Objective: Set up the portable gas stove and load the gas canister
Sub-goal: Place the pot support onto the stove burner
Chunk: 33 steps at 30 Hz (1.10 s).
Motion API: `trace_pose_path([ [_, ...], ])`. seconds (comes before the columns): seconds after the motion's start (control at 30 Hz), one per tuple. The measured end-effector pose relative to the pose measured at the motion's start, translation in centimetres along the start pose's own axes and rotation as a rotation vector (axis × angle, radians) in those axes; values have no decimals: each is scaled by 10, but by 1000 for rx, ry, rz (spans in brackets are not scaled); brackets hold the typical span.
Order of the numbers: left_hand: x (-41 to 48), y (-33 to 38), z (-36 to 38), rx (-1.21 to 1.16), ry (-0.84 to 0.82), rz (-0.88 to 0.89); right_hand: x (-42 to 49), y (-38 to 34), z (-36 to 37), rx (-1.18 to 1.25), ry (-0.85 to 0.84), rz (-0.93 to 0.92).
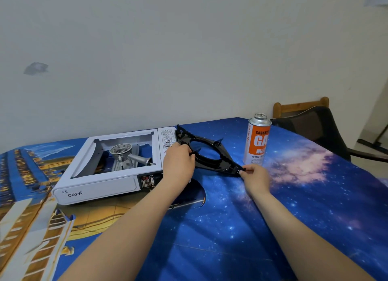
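Both grasping: my left hand (178, 163), right hand (255, 175) hold tilted pan support (220, 164) right of stove (94, 184); careless swing could topple gas canister (257, 142).

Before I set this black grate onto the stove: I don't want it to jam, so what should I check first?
1. Grip on grate: left hand and right hand both hold it: ok.
2. Stove well free, burner exposed: ok.
3. Grate over the well: not ok, it is right of it.
4. Gas can out of the way, upright: ok.
5. Control knob off: cannot tell, left hand hides it.
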<state>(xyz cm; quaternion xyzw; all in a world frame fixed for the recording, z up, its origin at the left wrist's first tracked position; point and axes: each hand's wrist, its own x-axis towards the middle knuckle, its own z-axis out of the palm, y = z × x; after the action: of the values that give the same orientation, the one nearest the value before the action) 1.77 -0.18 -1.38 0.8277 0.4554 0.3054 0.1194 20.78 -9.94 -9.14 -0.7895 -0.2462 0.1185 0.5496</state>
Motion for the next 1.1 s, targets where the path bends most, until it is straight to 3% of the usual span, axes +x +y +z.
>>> trace_pose_path([
  [0.43, -2, -14, -16, -136, 205, 51, -20, -27, 11, 97, 150, -194],
  [0.7, 0, -44, -53, -136, 281, -33, -35, -68, 30, 124, 127, -368],
  [1.1, -6, -101, -93, -130, 389, -126, -69, -107, 75, 139, 19, -446],
])
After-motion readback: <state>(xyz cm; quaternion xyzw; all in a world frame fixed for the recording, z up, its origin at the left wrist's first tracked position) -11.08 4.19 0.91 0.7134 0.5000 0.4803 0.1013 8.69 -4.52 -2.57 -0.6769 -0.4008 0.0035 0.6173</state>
